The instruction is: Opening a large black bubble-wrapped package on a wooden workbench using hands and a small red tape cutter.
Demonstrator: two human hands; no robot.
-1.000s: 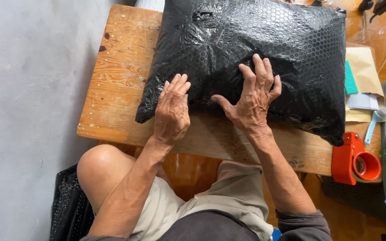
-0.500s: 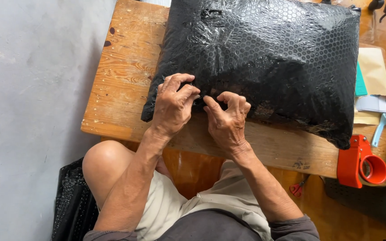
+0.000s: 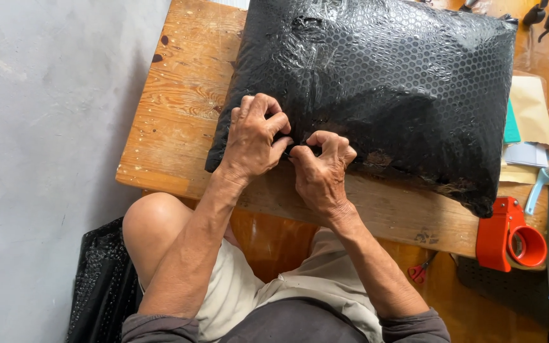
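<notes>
A large black bubble-wrap parcel, pillow-shaped and glossy (image 3: pixel 382 89), lies across the bare wooden plank table (image 3: pixel 179 121), its near edge close to the table's front. The left hand (image 3: pixel 252 140) and the right hand (image 3: pixel 319 171) meet at that near edge, fingers curled together and pinching the film at one spot between them. The grip is small and the plastic slick, so the film could slip free or tear, and bubbles under the fingertips could burst. A hard tug might drag the parcel toward the lap. An orange tape dispenser (image 3: pixel 509 235) sits at the table's right corner, near its edge.
</notes>
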